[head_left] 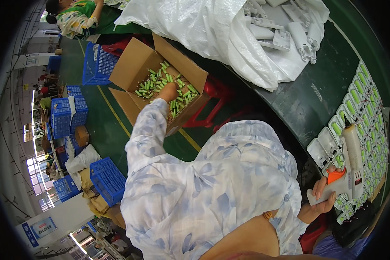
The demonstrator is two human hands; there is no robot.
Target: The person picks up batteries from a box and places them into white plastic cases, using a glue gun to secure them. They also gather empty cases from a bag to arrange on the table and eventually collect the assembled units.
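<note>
My left hand [168,92] reaches down into an open cardboard box [133,60] at the upper middle. Green cylindrical batteries [149,82] with thin wires lie heaped in it, touching or very near my hand. Its fingers point down and away, so their grip is hidden. At the lower right, my right hand [321,200] is closed around the handle of a white glue gun [353,149] with an orange trigger [335,175]. Its dark nozzle points away from me. Beside and under it, white plastic housings [327,141] stand in rows, many with a green battery inside.
A large white woven sack [195,26] of white plastic parts [281,39] lies on the dark table [307,97]. Under the box is a red stool [212,104]. Blue crates [108,180] stand on the green floor at left. Another person [78,19] sits at the upper left.
</note>
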